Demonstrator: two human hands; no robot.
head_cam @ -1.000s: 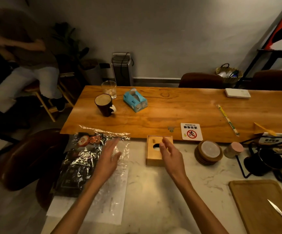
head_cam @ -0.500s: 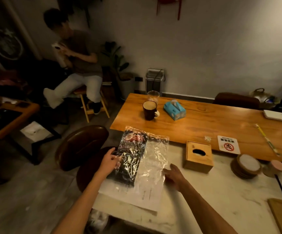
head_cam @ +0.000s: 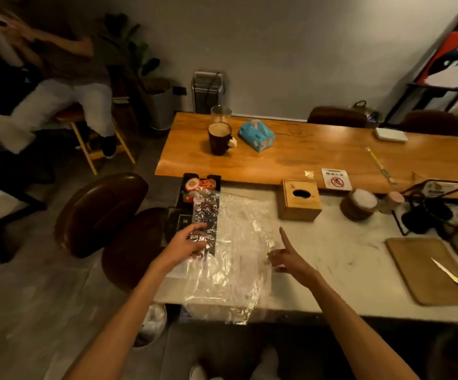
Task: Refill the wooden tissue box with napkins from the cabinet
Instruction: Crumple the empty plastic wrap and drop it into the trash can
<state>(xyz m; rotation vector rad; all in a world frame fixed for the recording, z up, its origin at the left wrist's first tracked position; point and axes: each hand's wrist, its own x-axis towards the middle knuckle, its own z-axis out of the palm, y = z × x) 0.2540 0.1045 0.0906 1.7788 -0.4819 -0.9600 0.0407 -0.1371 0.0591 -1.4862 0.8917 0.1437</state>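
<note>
Left hand [head_cam: 188, 246] flat on a dark packet [head_cam: 204, 215] at the bench [head_cam: 345, 259] edge, fingers spread and gripping nothing, right hand [head_cam: 286, 257] on clear wrap [head_cam: 238, 242], forefinger out, holding nothing, wooden box [head_cam: 299, 200] upright beyond the wrap, its slot empty.

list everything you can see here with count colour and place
wooden tissue box: 1, light wood, white counter, far side
clear plastic bag: 1, transparent, counter's left end
dark packets: several, black, at bag's left edge
mug: 1, dark, wooden table
glass: 1, clear, behind mug
blue tissue pack: 1, wooden table
cutting board: 1, wood, right, knife on it
left hand: on packets
right hand: at the bag's right edge
</note>
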